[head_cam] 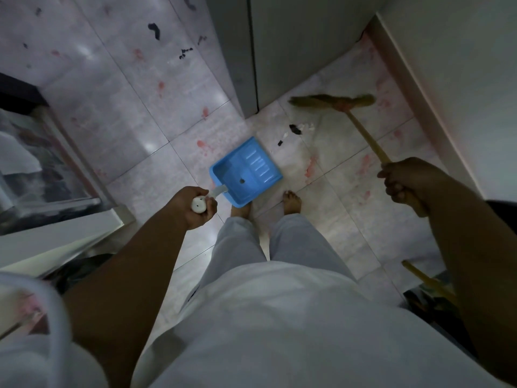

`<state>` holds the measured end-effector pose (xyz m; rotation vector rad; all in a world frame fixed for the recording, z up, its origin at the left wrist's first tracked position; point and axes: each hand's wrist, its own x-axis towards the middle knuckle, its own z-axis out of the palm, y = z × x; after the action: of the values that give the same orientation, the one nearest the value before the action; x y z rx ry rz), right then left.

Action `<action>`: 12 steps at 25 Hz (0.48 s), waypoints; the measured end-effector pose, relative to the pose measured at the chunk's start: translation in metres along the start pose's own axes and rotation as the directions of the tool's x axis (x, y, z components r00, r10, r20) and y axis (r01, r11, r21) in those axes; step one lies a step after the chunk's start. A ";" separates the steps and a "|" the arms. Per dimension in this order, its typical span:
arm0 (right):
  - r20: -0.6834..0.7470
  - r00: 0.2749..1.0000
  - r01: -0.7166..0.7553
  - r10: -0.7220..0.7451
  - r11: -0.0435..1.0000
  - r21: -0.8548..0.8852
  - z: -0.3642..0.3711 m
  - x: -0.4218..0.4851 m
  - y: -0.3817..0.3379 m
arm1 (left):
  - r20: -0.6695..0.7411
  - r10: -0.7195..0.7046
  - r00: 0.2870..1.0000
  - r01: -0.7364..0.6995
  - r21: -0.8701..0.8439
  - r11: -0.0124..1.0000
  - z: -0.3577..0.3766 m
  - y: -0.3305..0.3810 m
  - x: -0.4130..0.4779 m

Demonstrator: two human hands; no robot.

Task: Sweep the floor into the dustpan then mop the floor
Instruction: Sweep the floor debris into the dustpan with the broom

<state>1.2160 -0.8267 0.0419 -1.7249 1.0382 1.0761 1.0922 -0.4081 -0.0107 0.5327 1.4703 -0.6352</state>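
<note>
A blue dustpan [246,170] rests on the pale tiled floor just ahead of my bare feet, its mouth facing up and right. My left hand [195,207] is shut on its white handle. My right hand [402,182] grips the wooden stick of a broom [333,102], whose straw head lies on the floor beyond the pan near the wall corner. A small heap of black and white scraps [298,129] sits between the broom head and the pan's lip. One dark speck lies inside the pan.
More black scraps [154,30] are scattered on the tiles at the upper left. A grey wall corner [251,65] juts in at the top centre. A glass-fronted cabinet [42,163] stands at the left; a white wall with skirting [419,107] runs along the right.
</note>
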 end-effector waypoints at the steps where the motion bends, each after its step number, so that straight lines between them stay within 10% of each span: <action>1: 0.022 1.000 -0.017 0.015 0.996 0.092 -0.001 0.008 0.000 | -0.008 0.002 1.000 -0.002 0.003 1.000 0.004 0.002 0.002; 5: 0.099 0.989 -0.137 0.110 0.932 0.335 0.007 0.036 0.002 | -0.046 0.008 0.999 -0.008 0.006 1.000 0.020 0.008 0.013; 12: 0.308 0.929 -0.293 0.208 0.920 0.262 0.033 0.007 0.049 | -0.087 0.041 0.995 -0.044 -0.026 0.999 0.041 0.013 0.020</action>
<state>1.1647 -0.8129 0.0158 -1.1794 1.1985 1.2058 1.1310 -0.4283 -0.0299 0.5742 1.5430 -0.5633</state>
